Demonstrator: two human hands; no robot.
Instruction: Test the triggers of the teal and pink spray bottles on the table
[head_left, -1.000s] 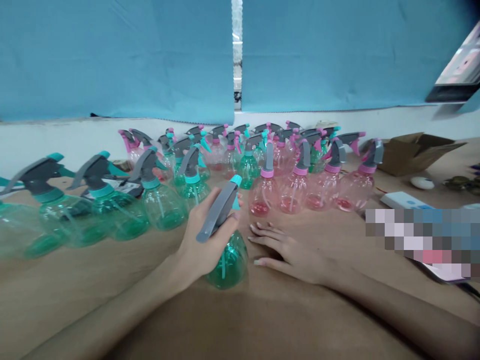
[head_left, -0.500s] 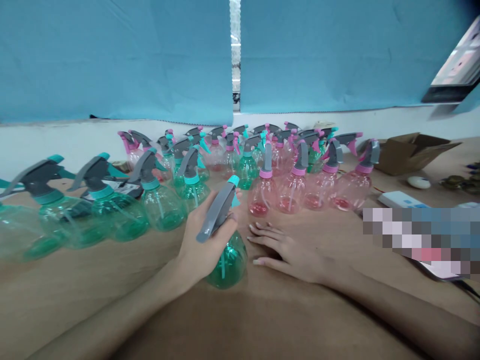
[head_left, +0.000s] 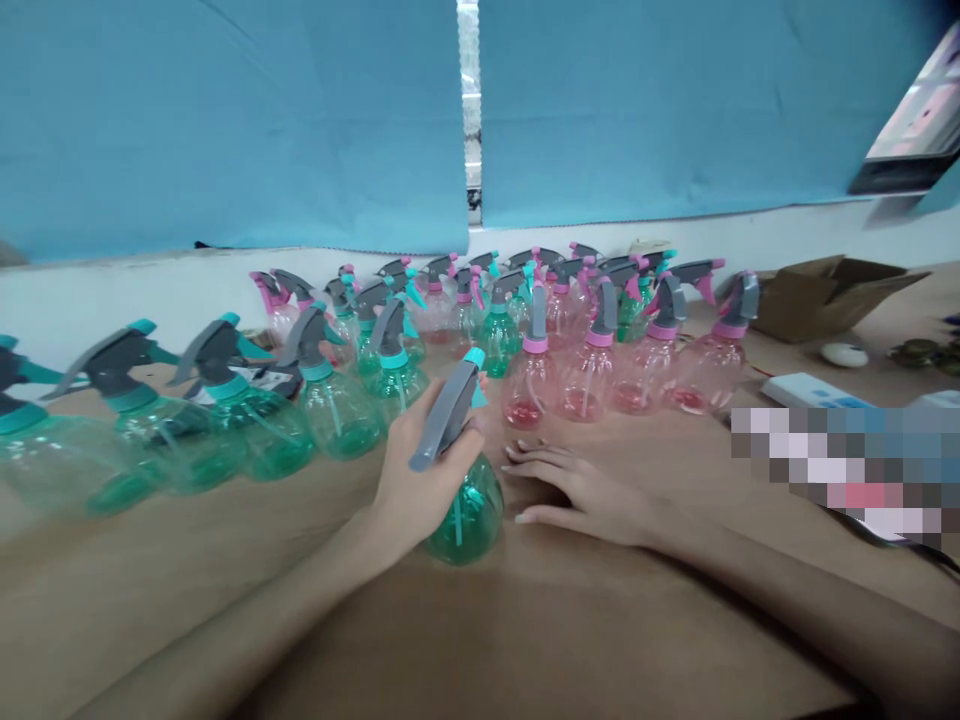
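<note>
My left hand (head_left: 420, 470) is wrapped round the neck of a green spray bottle (head_left: 469, 515) with a grey and teal trigger head. The bottle stands upright on the wooden table (head_left: 570, 620), its nozzle pointing away from me. Just to its right, my right hand (head_left: 581, 490) lies on the tabletop with fingers spread, holding nothing. To the left runs a slanting row of green spray bottles (head_left: 262, 430). Pink spray bottles (head_left: 585, 380) line up beyond my right hand.
More pink and green bottles crowd together at the back, before a white wall with blue cloth (head_left: 660, 110) above. On the right are an open cardboard box (head_left: 810, 300), a white rounded object (head_left: 844, 354), a white-and-blue box (head_left: 814, 392) and a pixelated area.
The view has turned slightly left, so most things sit a little farther right in the picture. My left hand keeps its hold on the spray bottle; my right hand stays flat.
</note>
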